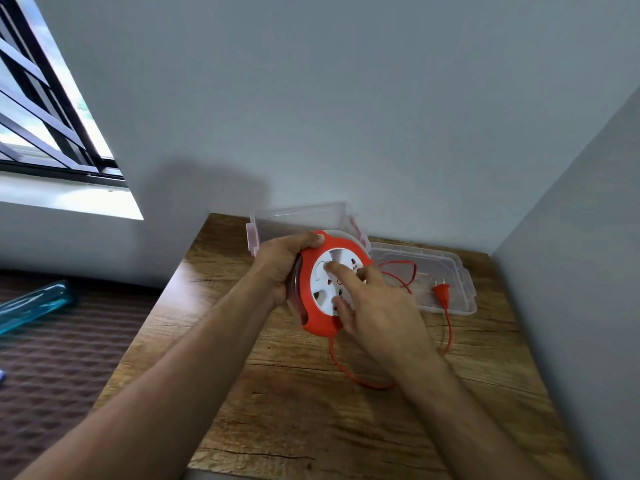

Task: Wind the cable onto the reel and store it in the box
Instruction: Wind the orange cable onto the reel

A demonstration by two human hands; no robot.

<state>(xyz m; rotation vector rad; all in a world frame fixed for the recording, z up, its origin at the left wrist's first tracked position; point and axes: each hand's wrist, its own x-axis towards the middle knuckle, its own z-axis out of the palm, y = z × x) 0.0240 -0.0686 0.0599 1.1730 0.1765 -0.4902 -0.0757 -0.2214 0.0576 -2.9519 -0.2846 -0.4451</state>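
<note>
on the white hub, your right hand [375, 308] presses with spread, loose fingertips [332, 268], gripping nothing; your left hand [280, 268] clasps the orange reel [313, 317] above the wooden table [311, 410]. loose cable [349, 372] trails to the plug [441, 294] in the clear box [460, 271].

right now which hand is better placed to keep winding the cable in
Right. The right hand has fingers on the white centre disc of the reel, ready to turn it. The left hand grips the reel's orange rim, steadying it. Loose cable lies on the table.
</note>
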